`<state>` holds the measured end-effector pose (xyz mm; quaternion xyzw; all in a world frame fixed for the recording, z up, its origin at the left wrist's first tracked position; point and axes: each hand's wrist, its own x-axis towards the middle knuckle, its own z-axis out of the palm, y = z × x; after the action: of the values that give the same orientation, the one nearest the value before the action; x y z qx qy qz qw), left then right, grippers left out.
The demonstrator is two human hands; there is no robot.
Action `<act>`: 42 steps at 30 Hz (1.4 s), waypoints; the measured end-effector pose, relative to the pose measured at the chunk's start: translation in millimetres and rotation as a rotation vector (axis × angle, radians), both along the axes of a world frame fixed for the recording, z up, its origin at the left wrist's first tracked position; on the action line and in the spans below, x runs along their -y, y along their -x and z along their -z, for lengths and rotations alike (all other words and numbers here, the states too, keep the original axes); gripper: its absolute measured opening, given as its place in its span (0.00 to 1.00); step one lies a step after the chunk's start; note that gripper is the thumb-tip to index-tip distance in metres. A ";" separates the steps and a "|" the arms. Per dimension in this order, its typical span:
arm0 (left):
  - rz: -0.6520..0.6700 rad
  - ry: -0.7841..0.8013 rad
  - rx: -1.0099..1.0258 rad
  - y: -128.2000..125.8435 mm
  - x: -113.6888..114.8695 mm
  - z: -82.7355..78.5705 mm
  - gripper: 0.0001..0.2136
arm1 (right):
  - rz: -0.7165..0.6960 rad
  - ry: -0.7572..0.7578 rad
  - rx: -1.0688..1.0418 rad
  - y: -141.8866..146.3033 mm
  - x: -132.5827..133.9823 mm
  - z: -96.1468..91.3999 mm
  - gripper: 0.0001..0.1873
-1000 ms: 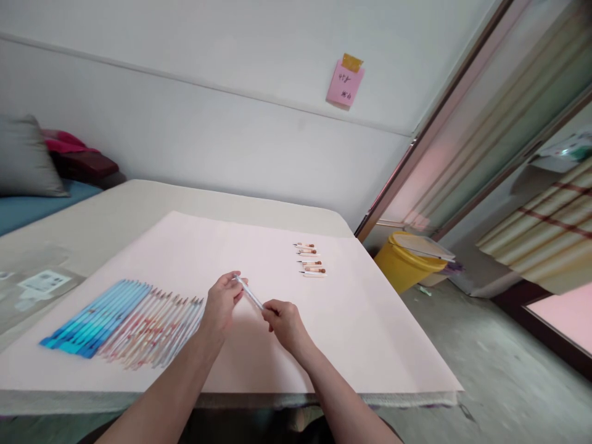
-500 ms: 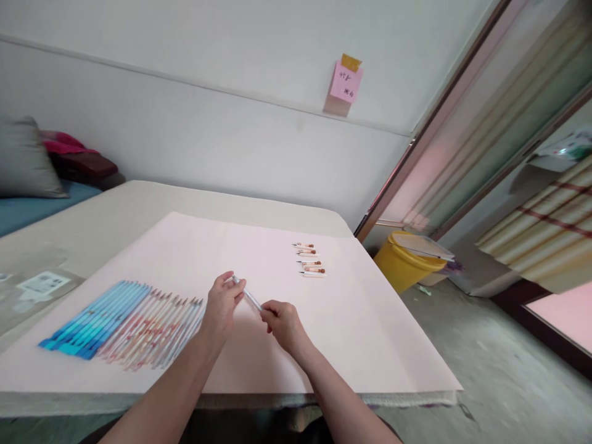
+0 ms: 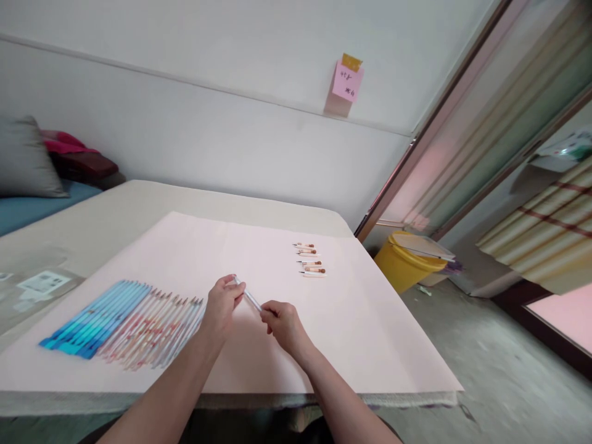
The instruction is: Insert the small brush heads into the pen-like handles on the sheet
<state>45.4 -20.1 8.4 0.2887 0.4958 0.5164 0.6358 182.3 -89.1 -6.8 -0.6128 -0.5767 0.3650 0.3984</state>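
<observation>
A pale pink sheet [image 3: 370, 333] is spread over the near part of the bed-like surface [image 3: 222, 200]. At its left, a row of blue sticks [image 3: 99, 316] is laid beside a row of pale pointed sticks [image 3: 157, 324]. Across the sheet's near edge, 2 bare forearms are extended, angled inward so that the hands are brought near each other. By the left hand [image 3: 222, 303], the far end of a slim whitish stick [image 3: 252, 300] is pinched between thumb and fingers; by the right hand [image 3: 284, 320], its near end is gripped in curled fingers. The stick is held aslant between them, seemingly above the sheet. The step in hand is judged to be 2-handed handling of this stick, and a steady pinch, aligned with its shaft, seems called for next. Well apart, small brown-topped pieces [image 3: 316, 270] are set out
</observation>
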 end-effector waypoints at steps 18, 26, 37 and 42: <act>-0.002 -0.007 0.014 1.8 -2.1 3.7 0.20 | 0.003 0.003 0.001 0.4 1.0 -3.2 0.09; 0.033 -0.066 0.056 4.5 -3.9 6.2 0.21 | 0.010 0.030 -0.010 0.7 1.2 -6.4 0.09; 0.021 -0.032 0.062 4.0 -2.8 3.4 0.20 | 0.008 0.022 -0.015 0.4 1.0 -5.3 0.09; -0.039 0.023 -0.036 3.0 -3.4 4.1 0.21 | -0.005 0.021 -0.017 0.8 0.9 -5.0 0.09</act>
<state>42.3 -16.7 4.3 0.2812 0.5186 0.5176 0.6198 181.5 -90.0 -1.8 -0.6124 -0.5710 0.3774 0.3957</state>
